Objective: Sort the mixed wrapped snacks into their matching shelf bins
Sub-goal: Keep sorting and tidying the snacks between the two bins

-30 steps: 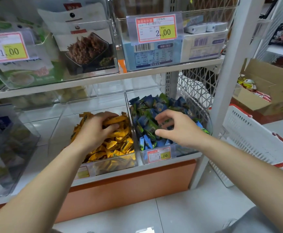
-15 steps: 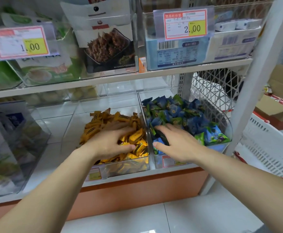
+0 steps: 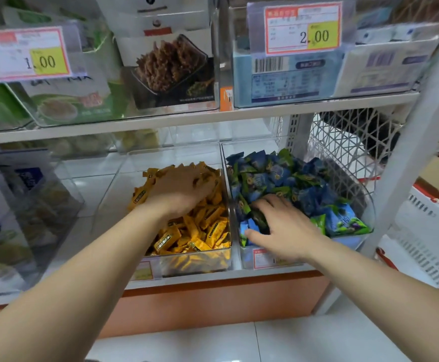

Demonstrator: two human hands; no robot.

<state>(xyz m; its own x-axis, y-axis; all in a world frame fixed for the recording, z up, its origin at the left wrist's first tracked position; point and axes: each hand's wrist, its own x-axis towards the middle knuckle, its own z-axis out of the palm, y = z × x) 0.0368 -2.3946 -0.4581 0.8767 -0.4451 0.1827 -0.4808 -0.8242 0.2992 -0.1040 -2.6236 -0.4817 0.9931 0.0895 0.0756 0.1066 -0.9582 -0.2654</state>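
While both arms are stretched toward the lower shelf, seen from the head camera, two clear bins are found side by side just below the middle of the view. The left bin (image 3: 114, 194), at about 8 o'clock from the centre, is filled with yellow snacks (image 3: 202, 231). The left hand (image 3: 179, 192) is laid palm down on top of that pile, its fingers stretched out toward 1 o'clock and touching the wrappers. The hand is blurred, and no wrapper is seen clasped in it. The right bin (image 3: 357, 194), at about 4 o'clock, is heaped with blue and green snacks (image 3: 273, 176). The right hand (image 3: 283, 226) is set at the front of this heap, with the fingers bent down among the wrappers and the thumb spread toward 9 o'clock. Whether a wrapper is gripped there cannot be told. On the upper shelf (image 3: 265, 113), at 12 o'clock, larger packets are held in clear bins. A price tag marked 1.00 (image 3: 27, 54) is fixed at 10 o'clock and a price tag marked 2.00 (image 3: 302, 28) at 1 o'clock. A white basket (image 3: 427, 246) is seen at 4 o'clock, beyond the shelf post.
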